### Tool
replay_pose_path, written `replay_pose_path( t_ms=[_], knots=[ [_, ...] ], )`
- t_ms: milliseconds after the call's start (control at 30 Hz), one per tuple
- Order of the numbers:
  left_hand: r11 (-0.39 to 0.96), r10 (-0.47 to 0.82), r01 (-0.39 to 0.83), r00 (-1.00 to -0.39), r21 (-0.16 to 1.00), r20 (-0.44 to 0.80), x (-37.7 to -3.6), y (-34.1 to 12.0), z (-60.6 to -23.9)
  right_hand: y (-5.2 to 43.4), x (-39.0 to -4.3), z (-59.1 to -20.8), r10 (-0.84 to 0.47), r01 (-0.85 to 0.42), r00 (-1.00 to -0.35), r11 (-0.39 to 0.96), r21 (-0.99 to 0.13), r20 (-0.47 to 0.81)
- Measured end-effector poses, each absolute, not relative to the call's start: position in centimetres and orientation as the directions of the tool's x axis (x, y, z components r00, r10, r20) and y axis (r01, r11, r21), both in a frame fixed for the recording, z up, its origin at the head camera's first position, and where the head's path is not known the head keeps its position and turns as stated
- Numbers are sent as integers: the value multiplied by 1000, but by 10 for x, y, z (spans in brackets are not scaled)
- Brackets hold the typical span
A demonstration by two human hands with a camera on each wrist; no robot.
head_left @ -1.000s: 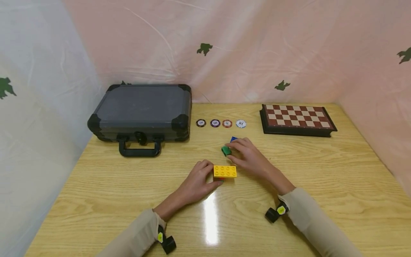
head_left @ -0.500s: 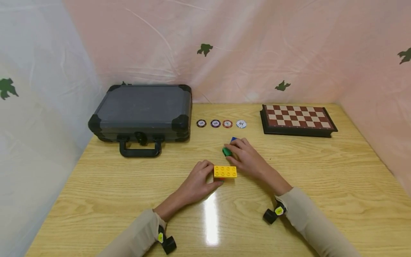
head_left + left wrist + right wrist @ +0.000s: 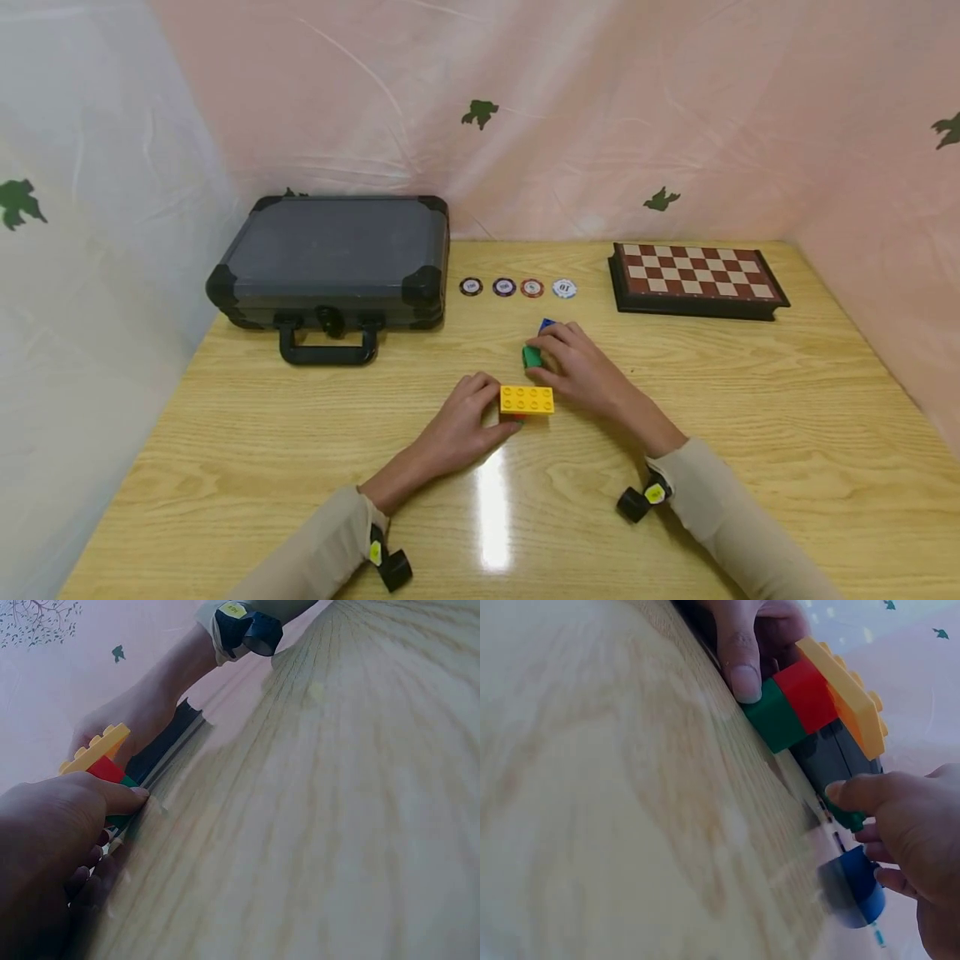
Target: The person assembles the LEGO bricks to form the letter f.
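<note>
My left hand holds a stack of toy building blocks at the middle of the table. The stack has a green block at the bottom, a red block over it and a wide yellow block with studs on top. In the left wrist view the thumb presses the lower part of the stack. Just beyond, my right hand pinches a second green block between thumb and fingers. A blue block stands on the table behind the right fingers, mostly hidden in the head view.
A dark grey hard case with a black handle lies at the back left. Several poker chips form a row beside it. A folded chessboard box sits at the back right. A pale cloth hangs behind the table.
The green block in my right fingers has shifted slightly right and toward me, and has turned a little. My left hand and the stack stay put.
</note>
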State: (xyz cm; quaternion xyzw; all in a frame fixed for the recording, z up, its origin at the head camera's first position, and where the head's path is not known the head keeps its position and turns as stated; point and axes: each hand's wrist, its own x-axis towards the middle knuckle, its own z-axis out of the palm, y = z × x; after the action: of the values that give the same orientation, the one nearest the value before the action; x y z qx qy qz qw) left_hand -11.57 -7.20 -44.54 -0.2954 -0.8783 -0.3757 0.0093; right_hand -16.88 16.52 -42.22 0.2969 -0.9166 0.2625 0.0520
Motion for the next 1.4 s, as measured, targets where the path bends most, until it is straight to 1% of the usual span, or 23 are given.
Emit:
replay_pose_path(
  t_ms=[100, 300, 467, 667, 967, 1233, 1400],
  knots=[
    [543, 512, 526, -825, 654, 238, -116, -72, -445, 167, -168, -419, -526, -600, -799, 668, -440, 290],
    [541, 511, 519, -828, 662, 231, -115, -71, -444, 171, -163, -413, -555, -694, -720, 588, -416, 418],
    [534, 512, 521, -826, 666, 235, -115, -72, -444, 174, -159, -411, -562, -736, -676, 546, -400, 477],
    [529, 516, 529, -821, 663, 244, -115, -72, -445, 177, -152, -408, -556, -753, -657, 518, -406, 509],
    [539, 519, 530, -821, 655, 237, -115, -72, -444, 176, -143, -408, -560, -806, -590, 438, -397, 581],
    [538, 519, 525, -823, 660, 232, -116, -72, -444, 170, -134, -406, -569, -812, -584, 410, -417, 578],
    [532, 520, 529, -820, 661, 239, -116, -71, -444, 167, -130, -406, -593, -827, -562, 391, -403, 577]
  ],
)
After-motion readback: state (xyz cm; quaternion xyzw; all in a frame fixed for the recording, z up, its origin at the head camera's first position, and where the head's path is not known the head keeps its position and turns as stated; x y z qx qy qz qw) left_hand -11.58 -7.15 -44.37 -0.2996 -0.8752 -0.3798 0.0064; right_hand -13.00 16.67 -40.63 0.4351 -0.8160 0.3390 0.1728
